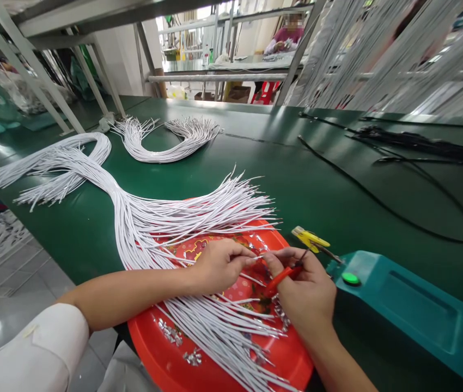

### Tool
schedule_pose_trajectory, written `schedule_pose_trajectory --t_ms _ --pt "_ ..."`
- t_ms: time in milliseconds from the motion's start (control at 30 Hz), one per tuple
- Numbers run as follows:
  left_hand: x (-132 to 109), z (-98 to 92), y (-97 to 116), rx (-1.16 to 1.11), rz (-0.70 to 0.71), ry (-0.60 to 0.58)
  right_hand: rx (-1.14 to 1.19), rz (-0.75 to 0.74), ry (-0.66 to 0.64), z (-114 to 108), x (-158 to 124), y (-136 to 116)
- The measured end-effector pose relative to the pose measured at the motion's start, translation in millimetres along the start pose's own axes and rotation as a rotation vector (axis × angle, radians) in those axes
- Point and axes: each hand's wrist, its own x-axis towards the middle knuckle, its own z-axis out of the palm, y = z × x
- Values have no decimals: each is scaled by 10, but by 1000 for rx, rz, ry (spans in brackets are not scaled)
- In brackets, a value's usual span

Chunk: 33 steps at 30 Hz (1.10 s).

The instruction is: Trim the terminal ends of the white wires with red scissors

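Over a red patterned tray (150,348), my left hand (223,264) is closed in a pinch on the end part of a thin white cord (259,257). My right hand (307,288) is wrapped round a red-handled tool (282,280); its working end is mostly hidden, so its kind is unclear. The right thumb and forefinger meet at the same cord end, close to the left fingertips. A large bundle of white cords (133,218) lies across the tray, split above and below my left forearm. Small silver metal pieces (193,357) lie loose in the tray.
A teal machine (415,310) with a green button stands at right, beside a yellow-handled tool (311,238). More white cord bundles (166,155) rest on the green table (256,158). Black cords (419,144) lie at right. A person (286,41) sits behind the metal frame.
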Motion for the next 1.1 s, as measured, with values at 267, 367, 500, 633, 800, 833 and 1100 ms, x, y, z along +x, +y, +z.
schedule_pose_trajectory --t_ms 267,367,500,633,800,833,1100 --pt "-23 34 -19 68 -9 -33 -54 -95 -67 -21 -52 12" --pt "-17 35 -8 43 -19 -11 -26 -49 -52 -14 -33 1" --pt "10 16 22 6 -39 10 -27 -7 -37 -4 -2 -9" --pt "39 -9 53 -63 -96 56 -40 17 -66 -7 3 -15" --pt "52 -11 51 -221 -168 93 -131 -26 -298 -11 -9 -29" --pt "51 -8 48 -255 -175 87 -141 -24 -360 -11 -13 -26" --pt "27 6 54 -268 -166 45 -245 -56 -497 -13 -45 23"
